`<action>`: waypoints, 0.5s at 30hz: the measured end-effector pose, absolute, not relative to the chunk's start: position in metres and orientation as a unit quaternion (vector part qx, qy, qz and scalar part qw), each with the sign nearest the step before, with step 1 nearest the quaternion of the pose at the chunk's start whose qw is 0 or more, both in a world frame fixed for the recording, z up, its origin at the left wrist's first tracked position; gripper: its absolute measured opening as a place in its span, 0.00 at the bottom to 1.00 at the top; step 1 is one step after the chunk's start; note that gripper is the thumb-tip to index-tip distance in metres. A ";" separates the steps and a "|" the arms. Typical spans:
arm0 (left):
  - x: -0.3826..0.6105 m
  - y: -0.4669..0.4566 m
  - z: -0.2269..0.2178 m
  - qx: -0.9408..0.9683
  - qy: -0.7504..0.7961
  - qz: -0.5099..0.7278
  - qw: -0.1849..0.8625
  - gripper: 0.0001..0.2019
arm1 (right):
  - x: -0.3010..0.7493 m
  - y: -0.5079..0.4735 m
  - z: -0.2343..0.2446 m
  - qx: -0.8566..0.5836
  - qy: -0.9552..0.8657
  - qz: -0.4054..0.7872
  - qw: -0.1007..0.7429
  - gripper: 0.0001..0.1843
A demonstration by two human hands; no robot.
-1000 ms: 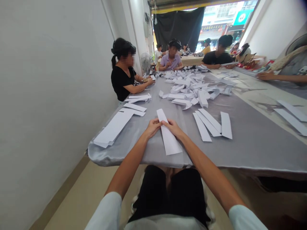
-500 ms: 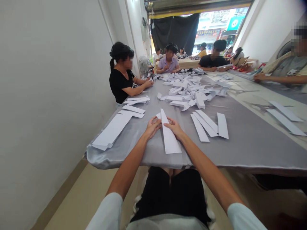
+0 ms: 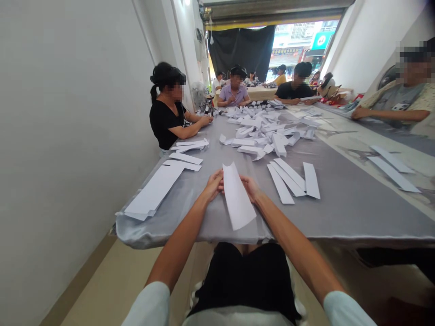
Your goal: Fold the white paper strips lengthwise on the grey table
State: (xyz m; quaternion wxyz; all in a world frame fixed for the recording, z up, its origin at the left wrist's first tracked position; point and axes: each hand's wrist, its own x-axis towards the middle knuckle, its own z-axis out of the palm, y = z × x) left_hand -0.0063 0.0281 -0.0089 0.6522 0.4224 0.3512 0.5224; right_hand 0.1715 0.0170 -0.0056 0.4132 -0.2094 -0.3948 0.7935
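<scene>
A long white paper strip (image 3: pixel 236 199) is lifted a little off the grey tablecloth (image 3: pixel 340 199), its near end hanging over the table's front edge. My left hand (image 3: pixel 212 184) grips its left edge near the far end, fingers closed. On the opposite edge my right hand (image 3: pixel 250 187) pinches it the same way. A stack of flat white sheets (image 3: pixel 154 190) lies to the left of my hands. Three folded white strips (image 3: pixel 292 180) lie to the right.
A heap of folded paper pieces (image 3: pixel 265 129) covers the table's middle. More strips (image 3: pixel 186 151) lie at the left, two others (image 3: pixel 390 167) at the right. Several people sit along both sides and the far end. A white wall runs close on the left.
Both hands have picked the strip up from the cloth; a second ago it lay flat under my fingers. The view has shifted slightly as my head moved.
</scene>
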 end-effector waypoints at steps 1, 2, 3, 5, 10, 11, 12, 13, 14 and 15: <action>-0.006 0.028 -0.008 0.420 0.347 0.520 0.658 0.34 | 0.171 0.017 -0.006 -0.209 -0.394 0.798 0.405 0.24; -0.006 0.028 -0.007 0.413 0.343 0.520 0.664 0.35 | 0.171 0.016 -0.006 -0.205 -0.392 0.802 0.401 0.23; -0.006 0.028 -0.007 0.405 0.341 0.525 0.667 0.35 | 0.170 0.016 -0.006 -0.199 -0.389 0.805 0.401 0.22; -0.004 0.027 -0.005 0.397 0.337 0.535 0.666 0.34 | 0.170 0.016 -0.006 -0.183 -0.384 0.809 0.407 0.21; 0.003 0.023 -0.003 0.436 0.329 0.520 0.656 0.29 | 0.168 0.017 -0.008 -0.195 -0.379 0.814 0.395 0.17; 0.004 0.022 -0.004 0.441 0.335 0.518 0.652 0.28 | 0.167 0.017 -0.009 -0.205 -0.373 0.815 0.394 0.17; 0.005 0.022 -0.004 0.446 0.342 0.517 0.646 0.27 | 0.166 0.018 -0.010 -0.214 -0.366 0.815 0.395 0.17; 0.006 0.021 -0.005 0.452 0.350 0.516 0.638 0.26 | 0.165 0.018 -0.011 -0.223 -0.360 0.815 0.396 0.17; 0.007 0.021 -0.006 0.460 0.357 0.514 0.630 0.26 | 0.165 0.019 -0.012 -0.231 -0.355 0.815 0.396 0.17; 0.007 0.021 -0.007 0.470 0.362 0.511 0.623 0.26 | 0.164 0.019 -0.013 -0.237 -0.353 0.813 0.398 0.17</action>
